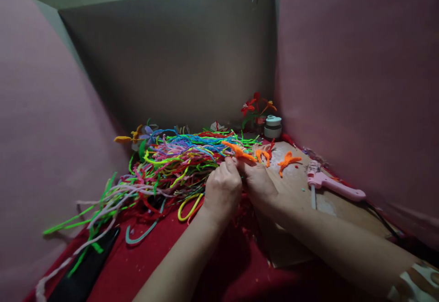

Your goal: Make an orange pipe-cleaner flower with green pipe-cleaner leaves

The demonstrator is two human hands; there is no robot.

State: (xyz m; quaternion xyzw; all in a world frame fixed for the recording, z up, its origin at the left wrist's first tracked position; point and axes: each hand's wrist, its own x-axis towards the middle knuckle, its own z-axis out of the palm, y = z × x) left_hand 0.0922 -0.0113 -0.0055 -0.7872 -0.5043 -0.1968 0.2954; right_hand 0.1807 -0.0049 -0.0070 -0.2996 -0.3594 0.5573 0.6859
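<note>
My left hand [223, 184] and my right hand [259, 182] meet at the front of a heap of pipe cleaners [178, 156]. An orange pipe-cleaner piece [238, 150], bent into pointed petal-like lobes, sticks up from between their closed fingers. The fingertips of both hands press together at its base, where the exact grip is partly hidden. Just right of it lie a looped orange piece [262, 156] and another orange bent piece [289, 161] on a brown board [295, 201].
On the board at right rests a pink glue gun [338, 187] with its stick. A white-lidded jar [273, 127] stands behind, beside red and orange pipe-cleaner flowers [255, 105]. A black flat object [87, 265] lies front left on the red cloth [154, 265]. Pink panels [356, 73] wall the sides.
</note>
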